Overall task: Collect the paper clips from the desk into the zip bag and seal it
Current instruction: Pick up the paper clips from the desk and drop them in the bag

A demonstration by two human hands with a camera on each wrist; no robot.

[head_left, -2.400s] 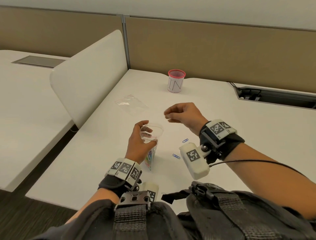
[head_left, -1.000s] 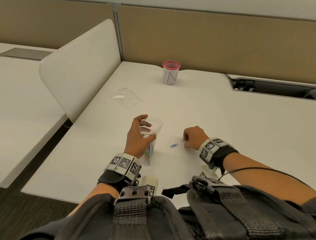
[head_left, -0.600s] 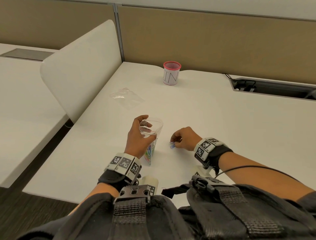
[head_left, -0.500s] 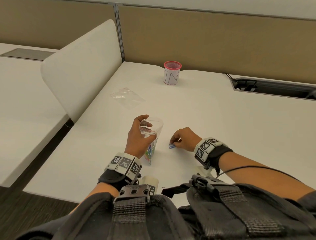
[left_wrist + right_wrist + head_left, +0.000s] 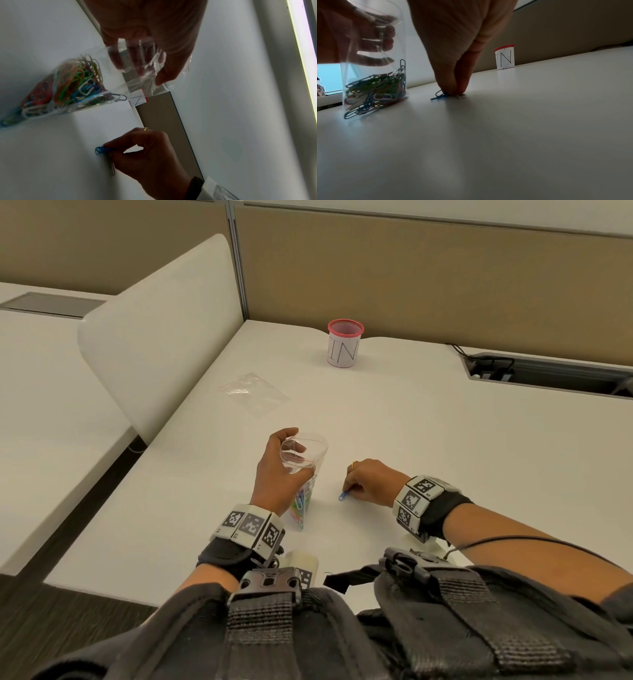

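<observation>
My left hand [image 5: 284, 460] grips the clear zip bag [image 5: 310, 484] near its open mouth and holds it upright on the white desk [image 5: 445, 457]. Several coloured paper clips [image 5: 301, 505] fill the bottom of the bag [image 5: 72, 86], which also shows in the right wrist view [image 5: 375, 94]. Just right of the bag, my right hand [image 5: 351, 489] is down on the desk. Its thumb and fingertips [image 5: 453, 86] pinch a blue paper clip [image 5: 343, 495] that lies against the surface [image 5: 101, 150]. Whether a second blue clip is under the fingers I cannot tell.
A second clear bag [image 5: 255, 393] lies flat at the back left. A pink mesh cup labelled "IN" [image 5: 344, 345] stands at the back near the partition. A white divider [image 5: 161, 320] borders the desk's left side, and a cable tray opening [image 5: 548, 371] is at the back right.
My right hand came down from above the bag to the desk, touched the right blue clip, then slid left and now pinches a blue clip. The left hand and bag stayed put.
</observation>
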